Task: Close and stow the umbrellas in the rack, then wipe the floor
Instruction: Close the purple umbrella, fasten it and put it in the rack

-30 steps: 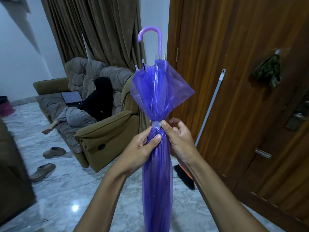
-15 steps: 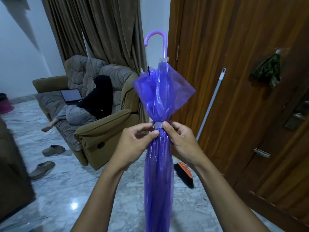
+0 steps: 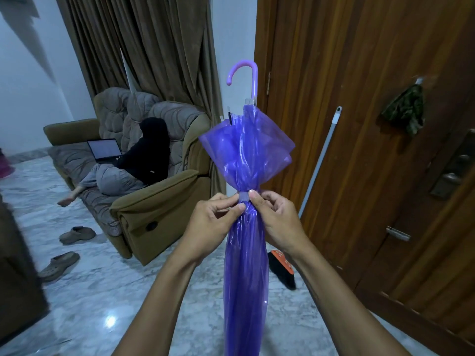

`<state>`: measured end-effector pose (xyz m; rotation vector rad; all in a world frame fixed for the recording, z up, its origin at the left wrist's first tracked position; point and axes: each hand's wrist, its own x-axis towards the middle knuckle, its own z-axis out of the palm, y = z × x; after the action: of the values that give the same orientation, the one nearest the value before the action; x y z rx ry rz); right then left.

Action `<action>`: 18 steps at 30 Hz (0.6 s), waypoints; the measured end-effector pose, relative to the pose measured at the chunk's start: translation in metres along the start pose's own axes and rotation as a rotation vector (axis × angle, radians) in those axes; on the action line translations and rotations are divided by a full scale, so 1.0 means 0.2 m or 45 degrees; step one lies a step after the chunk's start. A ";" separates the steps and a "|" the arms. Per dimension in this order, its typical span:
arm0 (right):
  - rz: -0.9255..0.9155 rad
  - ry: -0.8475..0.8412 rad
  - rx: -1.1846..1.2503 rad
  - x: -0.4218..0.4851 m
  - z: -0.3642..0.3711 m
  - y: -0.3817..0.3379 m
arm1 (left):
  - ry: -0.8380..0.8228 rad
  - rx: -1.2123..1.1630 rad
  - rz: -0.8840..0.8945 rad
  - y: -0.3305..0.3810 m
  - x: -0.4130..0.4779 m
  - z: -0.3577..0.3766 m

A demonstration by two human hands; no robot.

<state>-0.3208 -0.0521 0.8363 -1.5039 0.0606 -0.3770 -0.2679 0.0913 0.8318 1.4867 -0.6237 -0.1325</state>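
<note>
A folded purple transparent umbrella point(image 3: 245, 265) stands upright in front of me, its curved lilac handle point(image 3: 250, 75) at the top. A strap point(image 3: 243, 196) binds the canopy at mid-height, and the plastic flares out above it. My left hand point(image 3: 214, 224) pinches the canopy beside the strap from the left. My right hand point(image 3: 276, 217) pinches the strap from the right with thumb and fingertips. The umbrella's lower end runs out of the frame. No rack is in view.
A broom point(image 3: 318, 170) with a pale handle leans on the wooden door point(image 3: 359, 150) at right, its black bristles point(image 3: 282, 272) on the marble floor point(image 3: 102, 291). A person with a laptop lies on the brown sofa point(image 3: 159, 209) at left. Two shoes point(image 3: 69, 247) lie nearby.
The umbrella has shifted slightly right and my fingers have worked round the strap. Both hands now pinch at the strap with their fingertips.
</note>
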 end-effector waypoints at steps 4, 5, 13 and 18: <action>0.091 -0.035 -0.088 0.02 -0.07 -0.05 | 0.039 -0.068 -0.058 -0.03 0.03 0.05; 0.115 -0.018 -0.062 0.03 -0.09 -0.06 | 0.059 -0.087 -0.057 -0.04 0.03 0.07; 0.012 0.473 -0.467 0.04 -0.29 -0.07 | -0.132 -0.131 -0.069 -0.13 0.07 0.32; -0.054 0.534 -0.452 -0.08 -0.55 -0.14 | -0.407 -0.204 -0.217 -0.22 0.08 0.58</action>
<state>-0.3709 -0.1544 0.8530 -1.7539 0.4479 -0.7415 -0.2962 -0.0238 0.7901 1.3722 -0.7228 -0.5483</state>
